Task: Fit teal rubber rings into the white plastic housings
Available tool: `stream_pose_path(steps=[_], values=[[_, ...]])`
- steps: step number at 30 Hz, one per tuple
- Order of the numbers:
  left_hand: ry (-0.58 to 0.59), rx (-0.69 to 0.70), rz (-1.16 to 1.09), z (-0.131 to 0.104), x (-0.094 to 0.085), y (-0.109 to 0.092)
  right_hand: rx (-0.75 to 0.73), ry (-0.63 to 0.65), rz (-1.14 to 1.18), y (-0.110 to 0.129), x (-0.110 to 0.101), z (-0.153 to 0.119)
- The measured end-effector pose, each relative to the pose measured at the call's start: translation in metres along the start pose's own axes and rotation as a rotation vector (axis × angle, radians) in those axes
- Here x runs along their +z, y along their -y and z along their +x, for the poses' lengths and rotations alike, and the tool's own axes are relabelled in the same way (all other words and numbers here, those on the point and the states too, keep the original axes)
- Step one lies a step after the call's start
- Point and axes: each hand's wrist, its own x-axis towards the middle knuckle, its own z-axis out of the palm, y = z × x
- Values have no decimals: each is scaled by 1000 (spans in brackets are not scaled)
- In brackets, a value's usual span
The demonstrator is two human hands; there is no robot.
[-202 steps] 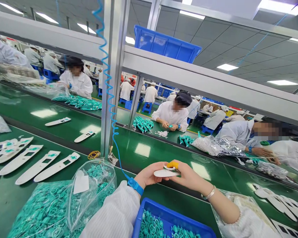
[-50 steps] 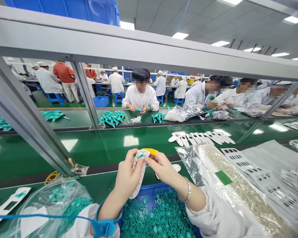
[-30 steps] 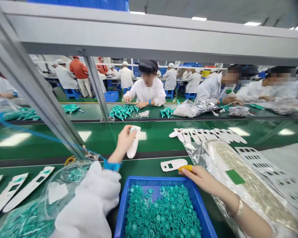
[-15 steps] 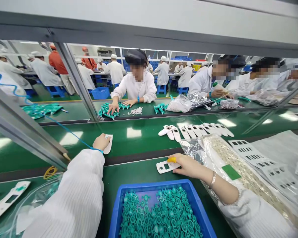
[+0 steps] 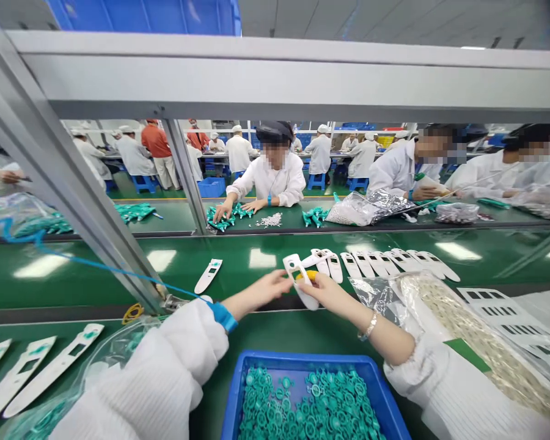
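Many green plastic rings lie in the blue tray, apparently plenty left to use. At near left, three white shells carry green pieces and look done. Beyond the tray, the right hand's grip pinches a held shell showing no green, seemingly unfitted; the left hand's grip is loosely spread by its left edge, contact unclear. Farther, on the green belt, one fitted shell lies left; the row of shells at right shows no green.

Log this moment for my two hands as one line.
right hand: holds white piece | left hand: fingertips at its edge, contact unclear | nearer: blue tray, green parts inside
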Motion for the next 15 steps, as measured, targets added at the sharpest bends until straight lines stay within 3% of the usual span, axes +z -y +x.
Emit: stream_pose_path(steps=[3,6,10,15], values=[[61,68,-93,-7,31,-16,-69,17,109,14,1,17],[68,102,-86,5,35,-24,-44,11,130,7,-12,22],[7,51,91,48,36,-25,110,-50,83,-25,-44,14],[-98,0,398,99,54,-16,257,-183,64,-61,-71,3]])
